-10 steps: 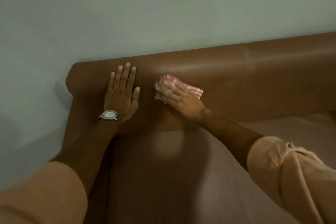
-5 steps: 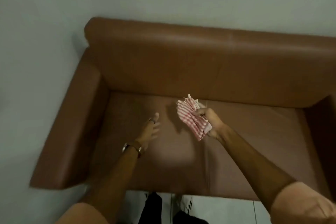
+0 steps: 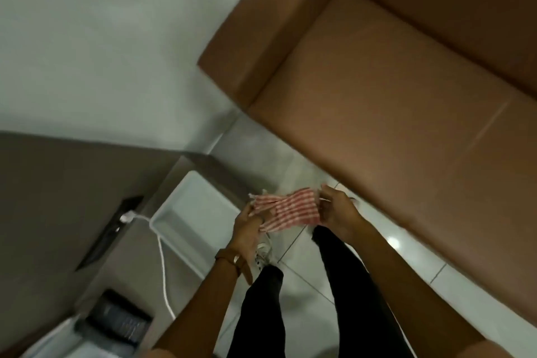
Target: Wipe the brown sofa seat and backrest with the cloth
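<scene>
The red-and-white striped cloth [image 3: 286, 209] is stretched between both hands above the tiled floor, in front of the sofa. My left hand [image 3: 247, 234], with a watch on the wrist, grips its left end. My right hand [image 3: 338, 211] pinches its right end. The brown sofa [image 3: 406, 102] fills the upper right; its seat, left armrest and part of the backrest show. Neither hand touches the sofa.
A white tray-like bin [image 3: 189, 209] stands on the floor at my left. A white cable [image 3: 164, 267] runs from a plug on a grey-brown cabinet [image 3: 58, 197]. A dark device [image 3: 116, 318] lies at the lower left. My black trouser legs [image 3: 343, 285] stand on pale tiles.
I have stepped back and turned left, away from the sofa. The cloth left the backrest in my right hand, and now both hands hold it spread out over the floor.
</scene>
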